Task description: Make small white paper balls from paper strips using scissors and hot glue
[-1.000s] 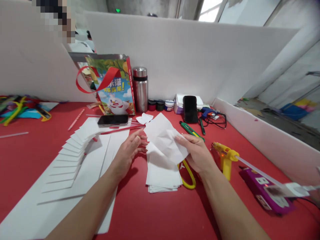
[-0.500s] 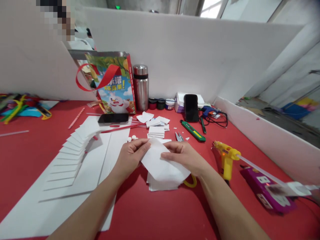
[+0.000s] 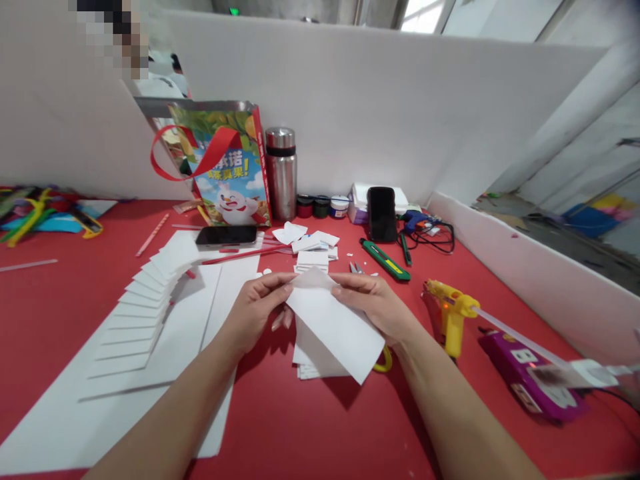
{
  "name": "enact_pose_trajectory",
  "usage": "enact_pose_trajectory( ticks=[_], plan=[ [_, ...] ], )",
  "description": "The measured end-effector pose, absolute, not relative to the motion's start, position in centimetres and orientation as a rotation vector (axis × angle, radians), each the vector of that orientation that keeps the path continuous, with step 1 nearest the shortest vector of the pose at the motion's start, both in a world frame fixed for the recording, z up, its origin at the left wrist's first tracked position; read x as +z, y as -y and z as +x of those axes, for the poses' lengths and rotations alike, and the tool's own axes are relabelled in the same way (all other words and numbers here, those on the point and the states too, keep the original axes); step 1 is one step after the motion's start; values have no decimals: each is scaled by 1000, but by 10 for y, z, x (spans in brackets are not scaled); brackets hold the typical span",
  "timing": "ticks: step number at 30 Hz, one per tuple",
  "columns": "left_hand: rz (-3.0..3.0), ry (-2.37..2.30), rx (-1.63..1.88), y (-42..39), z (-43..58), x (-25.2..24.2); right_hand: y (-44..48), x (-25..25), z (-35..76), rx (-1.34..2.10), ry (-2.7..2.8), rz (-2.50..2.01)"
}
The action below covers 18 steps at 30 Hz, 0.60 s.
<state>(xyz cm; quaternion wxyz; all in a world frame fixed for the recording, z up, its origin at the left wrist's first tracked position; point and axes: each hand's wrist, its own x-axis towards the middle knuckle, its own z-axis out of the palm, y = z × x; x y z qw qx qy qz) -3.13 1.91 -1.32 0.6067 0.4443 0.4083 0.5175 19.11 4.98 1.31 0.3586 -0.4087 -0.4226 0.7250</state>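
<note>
A white sheet of paper (image 3: 340,327) is held up between both hands, turned corner-up toward the back. My left hand (image 3: 263,307) pinches its left edge between thumb and fingers. On the opposite edge, my right hand (image 3: 370,300) grips it the same way. Below the sheet a stack of white paper (image 3: 315,360) lies on the red table, partly covered. Scissors with a yellow handle (image 3: 384,360) are mostly hidden behind the sheet and my right hand. To the left, a fanned, stair-like row of white cards (image 3: 135,317) rises from a white board (image 3: 100,427).
At the right lie a yellow glue gun (image 3: 453,313), a purple power strip (image 3: 530,380) and a green cutter knife (image 3: 385,260). Along the back stand a gift bag (image 3: 225,173), a steel flask (image 3: 283,177), paint jars (image 3: 321,207) and a phone (image 3: 381,213). Small white blocks (image 3: 313,260) lie mid-table.
The sheet has turned in my hands, its lower corner now pointing further down and right. My right thumb has shifted toward its upper right edge, and my left fingers show beneath.
</note>
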Motion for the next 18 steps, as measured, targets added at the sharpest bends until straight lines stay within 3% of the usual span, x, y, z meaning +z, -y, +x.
enact_pose_trajectory(
  ticks=[18],
  plan=[
    [1001,-865,1157,-16,-32,-10,-48,13,188,1721,1322,-1061]
  ],
)
